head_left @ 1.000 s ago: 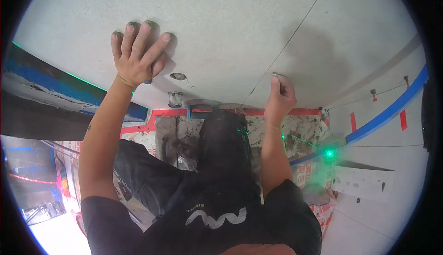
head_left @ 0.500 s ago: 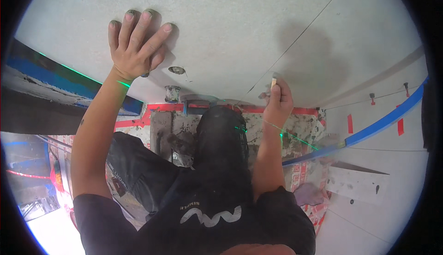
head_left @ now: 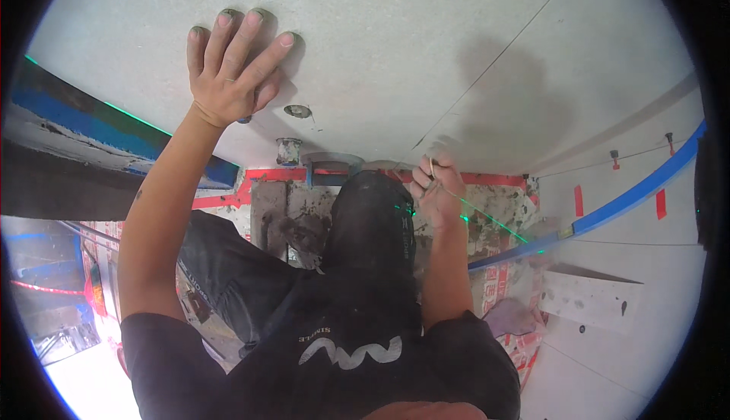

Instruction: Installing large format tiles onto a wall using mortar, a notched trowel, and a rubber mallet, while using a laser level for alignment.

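Note:
My left hand lies with fingers spread against a large pale grey panel. Its fingertips are smudged dark, and a bit of something blue shows under the wrist. My right hand is closed, its fingers curled around a thin pale strip, most of which is hidden. It is low on the panel, close to the end of a thin dark line that slants across the surface. A round hole and, below it, a short metal pipe stub are beside my left hand.
Red tape edges the panel's foot above a mortar-stained floor. At the left runs a blue and black beam. A long blue bar crosses on the right, near a white board. Green laser lines cross my right wrist and the beam.
My right hand has dropped down and slightly left, and its fingers are now more curled. The left hand keeps its place on the panel; the view has shifted slightly.

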`<state>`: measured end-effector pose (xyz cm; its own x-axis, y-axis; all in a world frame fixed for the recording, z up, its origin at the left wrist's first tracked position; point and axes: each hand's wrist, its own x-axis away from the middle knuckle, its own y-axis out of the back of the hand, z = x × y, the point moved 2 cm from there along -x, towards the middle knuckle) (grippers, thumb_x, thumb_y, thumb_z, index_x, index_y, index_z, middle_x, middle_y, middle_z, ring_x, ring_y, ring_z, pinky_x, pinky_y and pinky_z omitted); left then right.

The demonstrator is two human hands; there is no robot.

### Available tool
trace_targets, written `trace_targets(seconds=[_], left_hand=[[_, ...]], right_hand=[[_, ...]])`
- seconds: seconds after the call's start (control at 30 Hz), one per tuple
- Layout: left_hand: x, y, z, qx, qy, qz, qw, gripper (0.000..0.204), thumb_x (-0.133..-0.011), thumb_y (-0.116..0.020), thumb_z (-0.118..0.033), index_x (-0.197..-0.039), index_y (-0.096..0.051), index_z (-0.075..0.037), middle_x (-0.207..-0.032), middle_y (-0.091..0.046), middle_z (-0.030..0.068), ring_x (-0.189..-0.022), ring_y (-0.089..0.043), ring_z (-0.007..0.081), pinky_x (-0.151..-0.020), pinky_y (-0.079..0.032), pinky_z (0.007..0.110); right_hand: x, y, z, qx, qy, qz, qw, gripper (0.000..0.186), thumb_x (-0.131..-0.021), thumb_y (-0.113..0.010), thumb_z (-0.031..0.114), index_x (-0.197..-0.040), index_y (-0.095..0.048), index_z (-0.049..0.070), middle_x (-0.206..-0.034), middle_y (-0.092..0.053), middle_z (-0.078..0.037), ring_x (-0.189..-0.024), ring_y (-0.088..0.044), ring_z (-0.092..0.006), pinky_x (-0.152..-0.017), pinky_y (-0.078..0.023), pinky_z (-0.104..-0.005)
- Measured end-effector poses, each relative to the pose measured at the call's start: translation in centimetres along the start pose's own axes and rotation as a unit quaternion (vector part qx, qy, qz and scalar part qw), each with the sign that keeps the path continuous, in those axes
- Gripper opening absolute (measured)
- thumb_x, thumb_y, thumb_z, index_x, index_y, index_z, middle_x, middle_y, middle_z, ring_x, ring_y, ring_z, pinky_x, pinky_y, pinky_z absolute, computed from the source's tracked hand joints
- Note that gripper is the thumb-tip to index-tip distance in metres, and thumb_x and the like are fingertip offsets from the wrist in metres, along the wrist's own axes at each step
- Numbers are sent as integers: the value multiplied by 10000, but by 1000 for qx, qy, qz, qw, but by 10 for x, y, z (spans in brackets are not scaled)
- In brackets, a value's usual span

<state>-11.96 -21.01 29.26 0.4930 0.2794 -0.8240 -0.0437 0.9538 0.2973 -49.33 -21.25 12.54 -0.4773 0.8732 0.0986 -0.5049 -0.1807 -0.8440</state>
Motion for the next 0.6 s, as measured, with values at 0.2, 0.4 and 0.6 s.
trace_targets(seconds=[0.2,0.4,0.6], left_hand=[[1,0,1,-3,-2,4,1000,550,-845,-632,-411,-1394,-608,-417,-1541,-491,35,-1456,-391,295,-1221,-152,526],[1,0,0,7,-11,-5,1000,516,-875,-601,-423,-1390,-619,-387,-1526,-505,58,-1458,-385,315,-1219,-153,529],[1,0,0,9,-18,-13,1000,461,-939,-524,-420,-1382,-633,-351,-1509,-518,97,-1463,-372,337,-1231,-133,528]], right_hand=[[15,-7,-2,76,-5,-80,994,124,-930,-558,66,-1014,-604,145,-902,-560,6,-734,-535,-143,-606,-463,-349],[10,0,7,137,165,-108,971,198,-880,-693,-30,-1058,-638,37,-975,-673,-46,-775,-632,-142,-676,-550,-288],[-23,-33,37,389,390,-249,797,147,-879,-756,19,-1016,-714,-11,-851,-694,-40,-721,-643,-96,-683,-570,-246]])
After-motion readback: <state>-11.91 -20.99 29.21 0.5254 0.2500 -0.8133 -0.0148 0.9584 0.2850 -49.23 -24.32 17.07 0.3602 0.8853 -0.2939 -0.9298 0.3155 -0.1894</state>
